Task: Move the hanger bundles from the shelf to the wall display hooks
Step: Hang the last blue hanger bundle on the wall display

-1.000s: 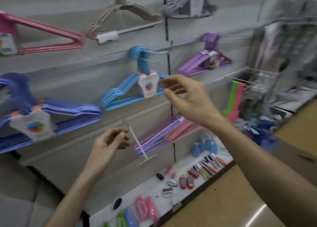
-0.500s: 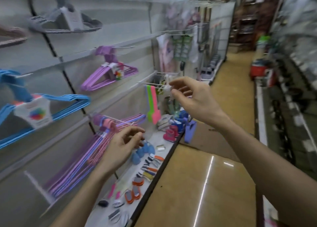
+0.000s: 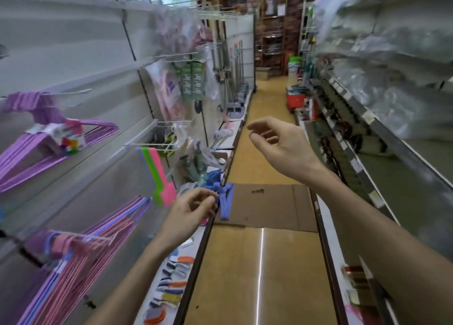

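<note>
Both of my hands are empty. My left hand hangs with fingers loosely curled, its grip holding nothing, and my right hand floats higher over the aisle, fingers relaxed and apart.

The nearest thing to fetch is a blue plastic hanger bundle, lying on the edge of the low white shelf just beyond my left grip, its end hanging over the flat brown cardboard sheet on the floor.

The risk, I judge, is a careless grab. That bundle overhangs the shelf edge, so a nudge instead of a firm hold could tip it onto the cardboard. The picture is smeared by head motion, so I could also misjudge the reach and knock the small brushes lined up below my left wrist.

My count: one blue bundle on the shelf that I can make out; two bundles already on the wall to the left of my left grip, a purple plastic hanger bundle above and a pink-and-purple hanger bundle lower down. More may sit in the clutter further along; I cannot tell.
</note>
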